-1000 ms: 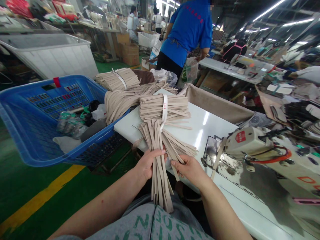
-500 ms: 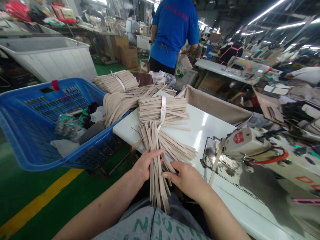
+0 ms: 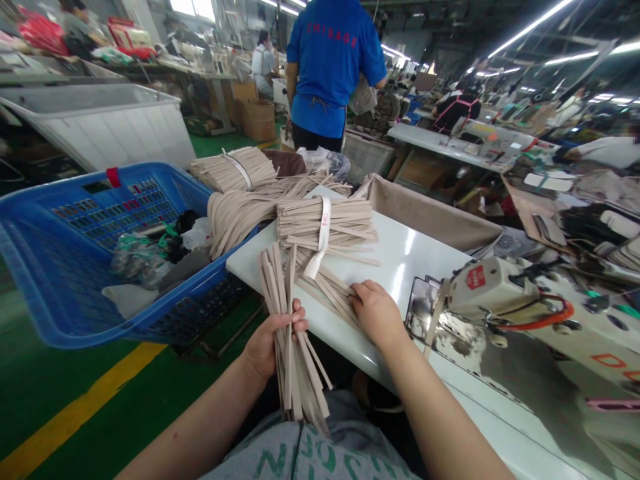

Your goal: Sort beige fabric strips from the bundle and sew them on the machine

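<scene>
We're gathering: our left hand (image 3: 270,347) clenches a bundle of beige strips (image 3: 285,287), our flat right hand (image 3: 375,312) presses loose strips (image 3: 327,290) on the worktop (image 3: 400,267), which seem to need picking up next.

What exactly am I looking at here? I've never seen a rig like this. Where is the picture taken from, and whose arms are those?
This is a single view from a camera worn on a person's head, looking forward and down, so the two bare arms are that person's own. The left hand grips a loose bunch of beige flat strips upright. The right hand rests on more strips on a white table. A bundle tied with a white band also lies there. To the left is a blue plastic crate; to the right, an industrial sewing machine. Farther off, a co-worker in a blue shirt stands facing away.
</scene>
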`<state>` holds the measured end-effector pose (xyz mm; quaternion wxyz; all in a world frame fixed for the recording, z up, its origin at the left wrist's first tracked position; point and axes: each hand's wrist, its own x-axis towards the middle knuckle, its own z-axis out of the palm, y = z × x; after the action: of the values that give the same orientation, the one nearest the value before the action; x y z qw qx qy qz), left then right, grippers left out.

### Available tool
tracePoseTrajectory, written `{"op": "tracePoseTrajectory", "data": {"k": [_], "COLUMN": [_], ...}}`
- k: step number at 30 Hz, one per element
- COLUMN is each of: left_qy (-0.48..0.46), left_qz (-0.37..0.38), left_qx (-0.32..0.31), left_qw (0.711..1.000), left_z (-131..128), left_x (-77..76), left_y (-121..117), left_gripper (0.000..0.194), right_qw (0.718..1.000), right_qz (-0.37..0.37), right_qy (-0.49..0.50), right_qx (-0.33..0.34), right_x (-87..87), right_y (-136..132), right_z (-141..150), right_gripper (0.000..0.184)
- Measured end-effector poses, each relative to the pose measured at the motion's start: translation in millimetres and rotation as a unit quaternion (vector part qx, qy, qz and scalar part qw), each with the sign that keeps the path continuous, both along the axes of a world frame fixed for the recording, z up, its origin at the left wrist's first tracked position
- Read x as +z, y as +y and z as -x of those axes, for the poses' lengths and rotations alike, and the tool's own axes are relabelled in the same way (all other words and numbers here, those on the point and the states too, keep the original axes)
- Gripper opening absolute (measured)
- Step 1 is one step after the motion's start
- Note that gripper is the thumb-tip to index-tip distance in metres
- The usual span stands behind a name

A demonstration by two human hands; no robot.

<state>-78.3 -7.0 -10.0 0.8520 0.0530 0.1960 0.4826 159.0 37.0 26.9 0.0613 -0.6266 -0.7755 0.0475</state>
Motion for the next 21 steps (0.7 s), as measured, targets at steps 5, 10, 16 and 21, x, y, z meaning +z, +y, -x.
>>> {"op": "tracePoseTrajectory", "data": {"k": [5,10,16,21], "left_qy": [0.008,0.031,0.051,0.048], "left_qz": [-0.014,0.044,0.119,0.071], "left_qx": [0.024,0.045,0.055,0.016], "left_qw": [1.0,0.998,0.99,0.996], "left_z": [2,-12,-26,-29], "left_x": [-0.9,-1.1,2.2,4.2], "left_y": [1,6,9,11], "left_gripper": [0.028,0.02,0.021,0.031], "right_qw": [0.999,0.996,0.995,0.997], "right_qz": [-0.036,-0.065,-0.084,-0.062], "right_qy": [0.0,0.03,0.001,-0.003], "right_qx": [-0.023,-0.054,-0.061,-0.044], "right_x": [5.9,13.8,22.5,29.0], "right_y": [-6,-9,-24,-47], "right_z": [3,0,3,19], "right_gripper": [0.019,0.021,0.028,0.03]}}
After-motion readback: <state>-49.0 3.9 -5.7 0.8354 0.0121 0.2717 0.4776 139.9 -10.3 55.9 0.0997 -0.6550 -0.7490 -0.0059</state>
